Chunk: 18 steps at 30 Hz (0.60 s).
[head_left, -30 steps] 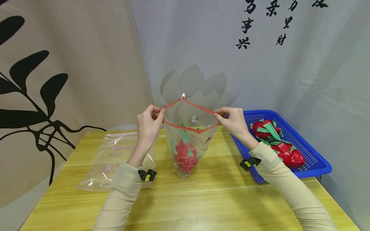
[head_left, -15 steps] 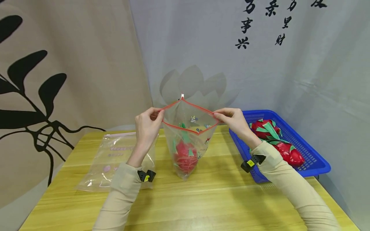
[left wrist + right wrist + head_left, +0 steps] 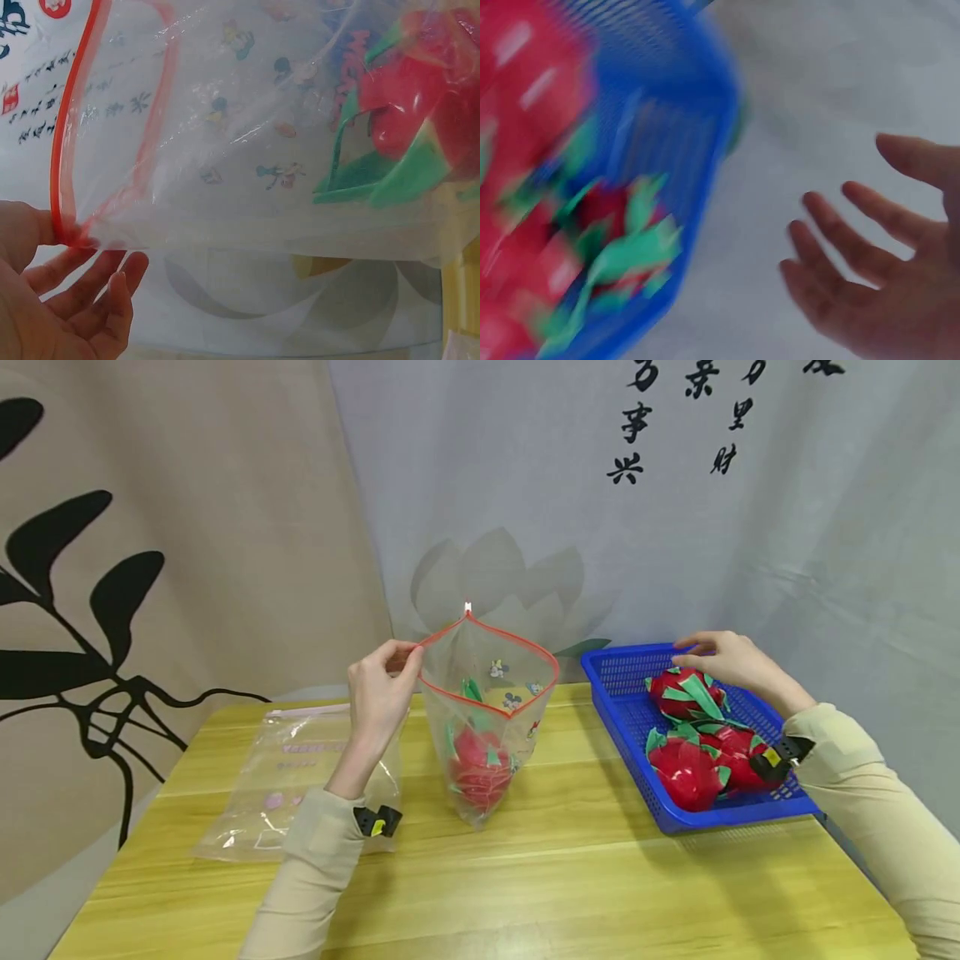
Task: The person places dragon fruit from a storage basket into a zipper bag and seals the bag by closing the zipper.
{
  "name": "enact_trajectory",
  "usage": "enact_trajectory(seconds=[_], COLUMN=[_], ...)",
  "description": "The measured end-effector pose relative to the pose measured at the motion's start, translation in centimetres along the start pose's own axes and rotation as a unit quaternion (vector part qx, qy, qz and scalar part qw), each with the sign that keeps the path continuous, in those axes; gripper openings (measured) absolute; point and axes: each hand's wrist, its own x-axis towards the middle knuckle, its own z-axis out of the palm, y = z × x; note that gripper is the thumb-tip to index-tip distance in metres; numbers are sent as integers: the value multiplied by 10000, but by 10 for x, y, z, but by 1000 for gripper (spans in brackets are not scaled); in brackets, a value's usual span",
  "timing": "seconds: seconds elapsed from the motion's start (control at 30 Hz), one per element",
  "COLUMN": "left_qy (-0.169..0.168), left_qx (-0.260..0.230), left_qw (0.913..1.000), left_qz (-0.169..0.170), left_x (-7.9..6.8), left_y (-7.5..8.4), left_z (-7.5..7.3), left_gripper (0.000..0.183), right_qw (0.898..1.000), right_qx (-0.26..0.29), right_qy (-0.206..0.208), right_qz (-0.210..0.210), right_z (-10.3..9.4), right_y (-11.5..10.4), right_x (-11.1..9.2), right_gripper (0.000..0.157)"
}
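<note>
My left hand (image 3: 381, 689) pinches the left edge of the red-rimmed mouth of a clear zip bag (image 3: 442, 714) printed with cartoon figures. The bag stands upright with its mouth spread wide. Inside, at the bottom, sits a red dragon fruit (image 3: 482, 768) with green tips. Over the back of a blue basket (image 3: 626, 735) hovers my right hand (image 3: 731, 660), its fingers spread and holding nothing, as the right wrist view confirms. Just below that hand lies a dragon fruit (image 3: 675, 689). Two more, a front dragon fruit (image 3: 686, 777) and one beside it, lie nearer the front.
A second clear zip bag (image 3: 258, 802) lies flat on the wooden table (image 3: 480, 893) at the left, partly behind my left forearm. A cloth backdrop (image 3: 495, 468) with black characters hangs behind the table.
My right hand has let go of the bag's right edge and moved right, over the basket. The bag mouth's right side has rounded. My left hand keeps its pinch.
</note>
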Motion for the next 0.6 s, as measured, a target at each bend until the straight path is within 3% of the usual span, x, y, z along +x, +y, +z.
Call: enact_trajectory(seconds=[0.13,0.33,0.5,0.6], left_qy=[-105,-162,-256,-273], left_qx=[-33,33,82,57], left_qw=[9999,9999,9996,9996], left_qz=[-30,19,23,49], left_x=[-1,-1,-1,-1], left_y=[1,1,2,2], left_z=[0,0,1,2], left_gripper=[21,20,20,21], right_qw=[9963,9847,9772,9763], right_qx=[-705,-1147,-673,-380], right_qy=[-457,-1070,-1623,-1698], right_qz=[183,762,1192,1290], right_z=[9,30,45,50], right_y=[41,87,109,114], right_x=[-11,-28,-36,-36], right_gripper=[64,90,104,108])
